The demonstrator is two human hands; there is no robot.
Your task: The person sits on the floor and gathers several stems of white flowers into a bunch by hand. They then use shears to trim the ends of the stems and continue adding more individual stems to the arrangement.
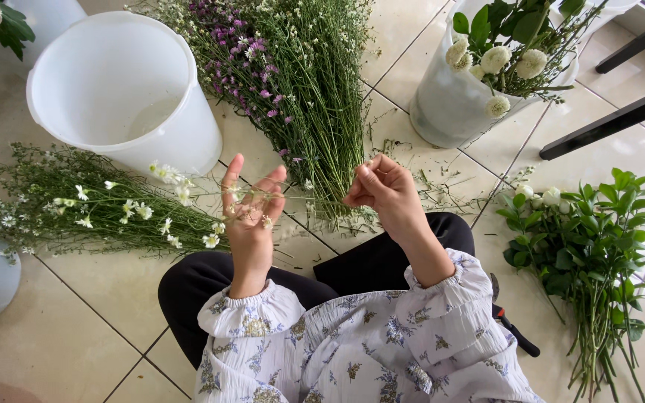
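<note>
My left hand (250,215) is raised palm-up with fingers spread, and a thin sprig of small white daisy-like flowers (188,192) lies across its fingers, running out to the left. My right hand (384,188) is curled, with its fingertips pinched on the other end of that thin green stem. Both hands hover above my knees, over the stem ends of a large bunch of green sprays with small purple flowers (293,82) lying on the tiled floor. A pile of the same white-flowered sprigs (76,213) lies to the left of my left hand.
An empty white bucket (125,89) stands at upper left. A white bucket with round cream flowers (460,97) stands at upper right. Leafy green stems with white buds (584,246) lie at right. Black-handled cutters (513,328) rest by my right elbow. Dark furniture legs (614,119) cross the far right.
</note>
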